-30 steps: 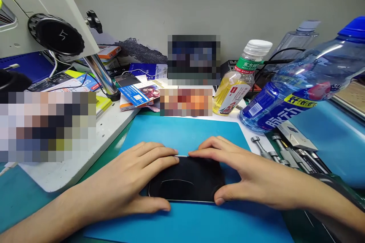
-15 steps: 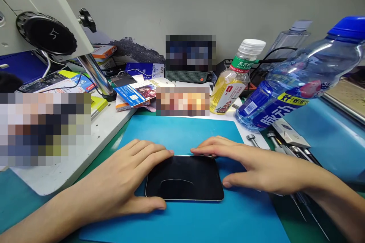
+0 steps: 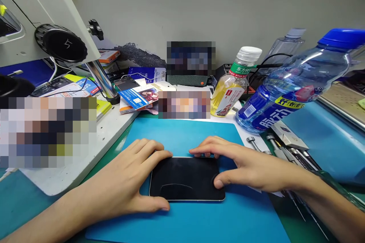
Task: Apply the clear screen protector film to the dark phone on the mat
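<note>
A smartphone (image 3: 188, 178) with a dark screen lies lengthwise on a blue mat (image 3: 194, 222), a pale curved line showing on its glass. My left hand (image 3: 134, 176) spans the phone's left end, with the index fingertip at the far edge and the thumb along the near edge. From the other side, my right hand (image 3: 242, 163) rests its thumb on the screen near the right end. Its fingers reach along the far edge, and their undersides are hidden.
A microscope stand (image 3: 105, 83) on a white base (image 3: 94, 163) is at left. Behind the mat are cards and boxes (image 3: 139, 97). To the right stand a yellow drink bottle (image 3: 228, 91) and a large blue-capped bottle (image 3: 285, 91). Screwdrivers (image 3: 278, 146) lie beside my right wrist.
My right thumb has moved left from beside the phone onto its screen. The left hand keeps its place around the phone's left end. The camera view has shifted slightly.
</note>
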`<state>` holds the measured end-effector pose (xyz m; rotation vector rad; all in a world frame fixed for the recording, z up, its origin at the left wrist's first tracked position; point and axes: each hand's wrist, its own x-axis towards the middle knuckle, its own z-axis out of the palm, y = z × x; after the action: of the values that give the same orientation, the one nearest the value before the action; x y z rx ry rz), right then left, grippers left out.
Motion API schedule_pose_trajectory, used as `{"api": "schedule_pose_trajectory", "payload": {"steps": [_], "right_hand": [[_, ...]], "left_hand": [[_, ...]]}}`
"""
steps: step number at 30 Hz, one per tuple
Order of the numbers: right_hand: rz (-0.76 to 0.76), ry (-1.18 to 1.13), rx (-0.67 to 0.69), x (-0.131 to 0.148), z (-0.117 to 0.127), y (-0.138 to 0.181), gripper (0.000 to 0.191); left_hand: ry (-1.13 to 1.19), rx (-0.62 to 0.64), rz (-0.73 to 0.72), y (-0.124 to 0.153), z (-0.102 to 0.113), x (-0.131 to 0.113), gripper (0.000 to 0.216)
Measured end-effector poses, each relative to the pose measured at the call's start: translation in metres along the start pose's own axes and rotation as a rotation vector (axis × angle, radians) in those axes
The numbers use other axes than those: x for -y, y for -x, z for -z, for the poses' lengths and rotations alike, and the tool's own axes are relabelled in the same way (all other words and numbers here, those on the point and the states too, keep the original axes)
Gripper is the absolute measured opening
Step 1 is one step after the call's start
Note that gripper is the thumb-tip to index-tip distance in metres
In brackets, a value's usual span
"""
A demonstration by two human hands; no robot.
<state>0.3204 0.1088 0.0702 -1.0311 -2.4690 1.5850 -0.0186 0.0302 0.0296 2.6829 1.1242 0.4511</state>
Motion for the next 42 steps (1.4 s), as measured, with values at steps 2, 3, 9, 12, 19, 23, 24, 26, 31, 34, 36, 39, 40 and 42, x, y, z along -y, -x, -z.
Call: {"api": "schedule_pose_trajectory", "payload": {"steps": [2,3,9,12,19,23,24,26,31,34,36,39,40,42], "right_hand": [[0.013,-0.014,-0.016,-0.003,0.001,0.000,0.053],[0.016,-0.023,-0.028,-0.004,0.001,0.000,0.051],[0.007,-0.075,-0.087,-0.004,-0.001,-0.002,0.046],[-0.002,-0.120,-0.097,-0.004,-0.002,-0.004,0.042],[0.023,-0.116,-0.143,-0.005,-0.004,-0.006,0.033],[0.002,-0.124,-0.178,-0.004,-0.007,-0.009,0.031],[-0.009,-0.124,-0.191,-0.004,-0.008,-0.009,0.032],[-0.032,-0.118,-0.216,-0.003,-0.010,-0.010,0.034],[-0.033,-0.112,-0.226,-0.001,-0.012,-0.010,0.037],[-0.027,-0.106,-0.237,-0.002,-0.012,-0.009,0.040],[-0.024,-0.098,-0.245,-0.002,-0.012,-0.009,0.040],[-0.026,-0.082,-0.246,-0.001,-0.012,-0.010,0.038],[-0.027,-0.074,-0.246,0.000,-0.012,-0.010,0.038],[-0.025,-0.050,-0.245,0.001,-0.012,-0.011,0.036]], "left_hand": [[0.022,0.010,-0.001,0.000,0.000,0.000,0.077],[0.024,0.010,-0.002,-0.001,0.000,0.000,0.076],[0.018,0.009,0.013,0.001,-0.001,0.000,0.074],[0.017,0.015,0.020,0.002,-0.001,0.000,0.073],[0.013,-0.005,0.010,0.001,-0.001,-0.001,0.070],[0.005,-0.018,-0.003,-0.001,0.001,-0.003,0.068],[0.004,-0.019,-0.006,-0.001,0.001,-0.003,0.068],[0.001,-0.021,-0.008,-0.002,0.002,-0.004,0.068],[0.000,-0.032,-0.014,-0.002,0.002,-0.005,0.067],[-0.001,-0.031,-0.015,-0.002,0.001,-0.004,0.069],[-0.002,-0.025,-0.016,-0.001,0.001,-0.003,0.071],[0.008,-0.005,-0.015,-0.001,0.002,-0.002,0.076],[0.016,0.005,-0.014,-0.001,0.004,-0.001,0.076],[0.034,0.028,-0.014,-0.001,0.008,0.002,0.073]]}}
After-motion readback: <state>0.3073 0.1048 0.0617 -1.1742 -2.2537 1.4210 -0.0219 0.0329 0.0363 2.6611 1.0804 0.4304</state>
